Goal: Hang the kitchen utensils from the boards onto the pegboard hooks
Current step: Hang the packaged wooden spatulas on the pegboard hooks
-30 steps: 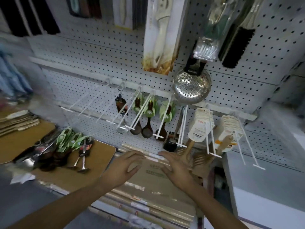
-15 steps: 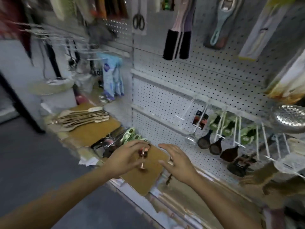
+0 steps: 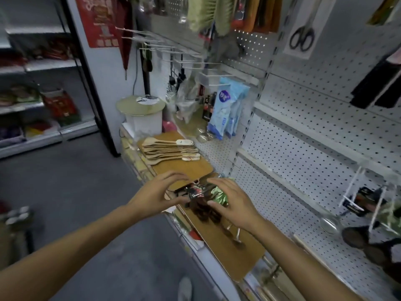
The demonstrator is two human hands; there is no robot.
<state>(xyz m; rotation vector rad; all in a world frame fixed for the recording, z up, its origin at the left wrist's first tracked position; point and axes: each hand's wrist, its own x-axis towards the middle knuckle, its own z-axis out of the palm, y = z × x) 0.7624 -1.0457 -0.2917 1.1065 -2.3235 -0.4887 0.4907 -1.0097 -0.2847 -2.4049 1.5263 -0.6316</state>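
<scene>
Utensils (image 3: 202, 203) with dark heads and green card tags lie in a pile on the near wooden board (image 3: 236, 255), close to the pegboard (image 3: 303, 148). Both hands are on the pile. On the left side, the left hand (image 3: 155, 195) has its fingers curved over the pile's edge, and its thumb touches the shiny handles. On the right side, the right hand (image 3: 233, 202) lies over the green tags with fingers spread and bent. I cannot tell if either hand really grips anything. Farther off, wooden spatulas (image 3: 169, 149) are stacked on the far board (image 3: 184, 169). White hooks (image 3: 355, 187) stick out of the pegboard on the right, with some ladles (image 3: 329, 222) hanging there.
</scene>
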